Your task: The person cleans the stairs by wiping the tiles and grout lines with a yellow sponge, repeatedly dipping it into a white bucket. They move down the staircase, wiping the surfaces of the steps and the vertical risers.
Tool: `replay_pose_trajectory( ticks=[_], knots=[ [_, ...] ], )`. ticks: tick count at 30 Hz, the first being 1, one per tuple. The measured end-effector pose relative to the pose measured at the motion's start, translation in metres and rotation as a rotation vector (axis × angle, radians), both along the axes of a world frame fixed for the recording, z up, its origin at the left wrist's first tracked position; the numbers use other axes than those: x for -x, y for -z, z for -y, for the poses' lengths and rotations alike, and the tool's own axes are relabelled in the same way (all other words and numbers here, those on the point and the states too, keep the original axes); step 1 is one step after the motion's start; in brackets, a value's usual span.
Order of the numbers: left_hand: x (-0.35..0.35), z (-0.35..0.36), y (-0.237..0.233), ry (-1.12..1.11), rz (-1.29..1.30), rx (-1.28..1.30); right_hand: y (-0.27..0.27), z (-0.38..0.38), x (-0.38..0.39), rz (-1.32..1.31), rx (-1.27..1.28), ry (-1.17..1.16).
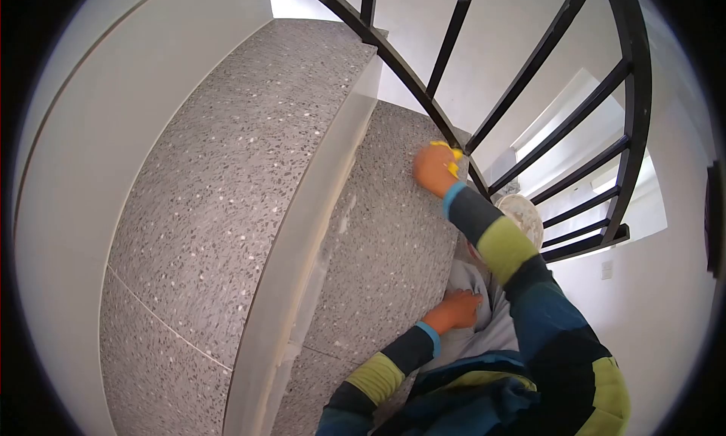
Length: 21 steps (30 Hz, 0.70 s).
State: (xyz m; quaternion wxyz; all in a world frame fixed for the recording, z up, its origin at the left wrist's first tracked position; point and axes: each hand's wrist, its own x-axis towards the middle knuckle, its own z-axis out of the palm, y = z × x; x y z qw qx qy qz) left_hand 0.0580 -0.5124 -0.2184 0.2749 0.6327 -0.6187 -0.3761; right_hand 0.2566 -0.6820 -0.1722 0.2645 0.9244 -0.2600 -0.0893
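The left hand (454,311) is lying flat on a grey trouser leg (473,338). Its fingers are together and it is gripping nothing. It is probably taking some of the body's weight while the person is leaning over the stairs.

At the far left, a curved white wall (76,171) is following the sweep of the staircase. Beside it the upper step (219,179), of grey speckled stone, is fanning out, and a fine joint line is crossing its near end. A white riser (302,232) is dropping from its edge to the lower step (386,247), where pale smears are showing close to the riser's foot.

The right hand (432,170) is reaching out to the far edge of that lower step. It is curled shut around a yellow piece (452,155) and is pressing it against the stone just beside the railing (529,65). The arm in its striped sleeve (499,243) is stretching almost straight, likely because that corner is lying well away from the body.

Only a sliver of the yellow piece is peeking past the knuckles, so I cannot tell whether it is a sponge, a cloth or a tool. A pale rounded thing (523,215) is sitting behind the forearm, half hidden and hard to identify. The black railing bars are running out of the frame at the top, and the dark lens rim is cutting off the wall and the lower stairs.
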Motion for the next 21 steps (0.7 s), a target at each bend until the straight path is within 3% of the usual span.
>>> replay_pose_trajectory(
  ticks=[2,5,6,7,9,11,13,14,16,17,19,20,21],
  knots=[
    [-0.001,-0.001,0.000,0.010,-0.019,-0.036,-0.022,0.004,0.030,0.037,-0.262,-0.136],
    [0.003,0.004,0.008,0.022,0.017,-0.038,-0.052,-0.019,0.043,0.168,-0.116,-0.184],
    [0.003,0.003,0.004,0.033,0.017,-0.037,-0.046,-0.022,0.052,0.404,-0.022,-0.403],
    [-0.001,0.001,-0.003,0.031,-0.009,-0.056,-0.039,-0.013,0.053,0.407,-0.019,-0.388],
    [-0.003,-0.002,-0.009,0.044,-0.029,-0.071,-0.030,0.009,0.053,0.423,-0.205,-0.844],
    [-0.004,0.001,-0.007,0.056,0.010,-0.089,-0.031,0.029,0.071,0.424,-0.291,-0.773],
    [-0.004,-0.001,-0.008,0.042,-0.001,-0.068,-0.039,0.037,0.095,0.263,-0.306,-0.428],
    [-0.003,-0.002,-0.008,0.033,-0.007,-0.063,-0.048,0.043,0.104,0.249,-0.296,-0.431],
    [-0.004,-0.001,-0.008,0.044,0.009,-0.079,-0.090,0.043,0.116,0.014,-0.401,0.117],
    [-0.003,0.000,-0.007,0.057,0.028,-0.112,-0.088,0.060,0.118,0.002,-0.389,0.112],
    [-0.002,-0.002,-0.008,0.053,0.005,-0.112,-0.068,0.110,0.119,0.763,-0.447,0.089],
    [-0.003,-0.002,-0.009,0.054,0.004,-0.123,-0.061,0.130,0.111,0.756,-0.439,0.081],
    [-0.004,-0.002,-0.010,0.047,0.001,-0.116,-0.053,0.149,0.098,0.980,-0.809,0.114]
  ],
)
